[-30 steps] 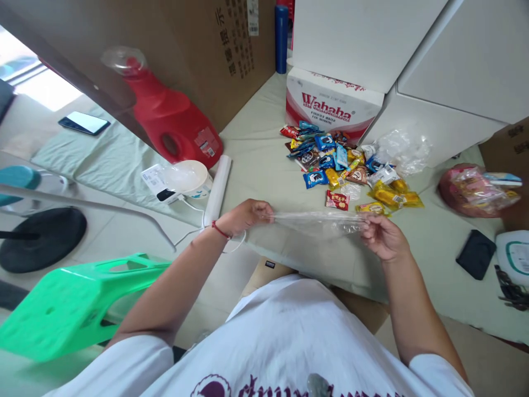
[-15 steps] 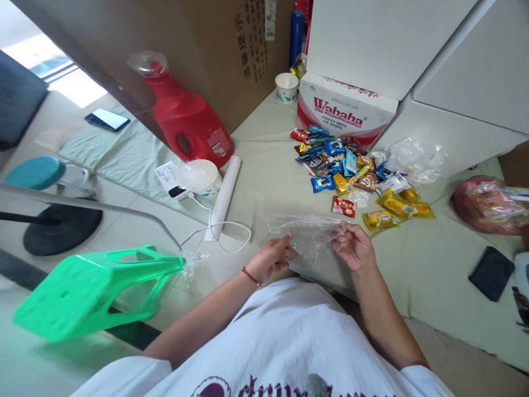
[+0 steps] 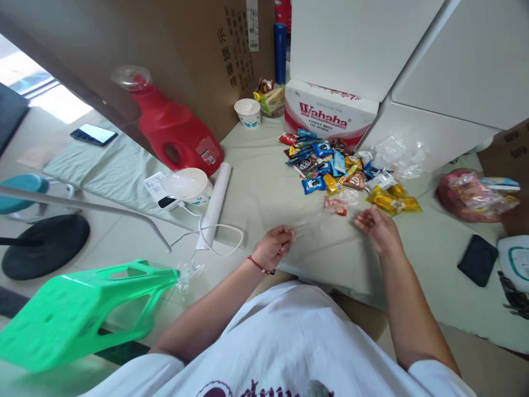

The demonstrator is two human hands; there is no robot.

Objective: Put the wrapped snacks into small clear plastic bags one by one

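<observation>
My left hand (image 3: 274, 246), with a red bracelet at the wrist, is closed in a pinch on a clear plastic bag (image 3: 308, 226). The bag trails off to the right, blurred and hard to outline. My right hand (image 3: 379, 230) is apart from the bag, fingers loosely curled with small gaps and nothing visible in them. It is beside the yellow-wrapped snacks (image 3: 394, 200) and covers the table just in front of them. A red-wrapped candy (image 3: 336, 205) lies between the hands, towards the pile of mixed wrapped candies (image 3: 326, 162).
Behind the pile stands a Wahaha box (image 3: 330, 113), with crumpled clear plastic (image 3: 400, 157) to its right. At left are a paper cup (image 3: 194, 184), a red jug (image 3: 177, 135), a white roll (image 3: 215, 207) with a cable, and a green stool (image 3: 70, 303).
My right hand has let go of the bag and moved right, over the front yellow packet's place. My left hand keeps the bag, its fingers now more tightly closed. The view has shifted slightly.
</observation>
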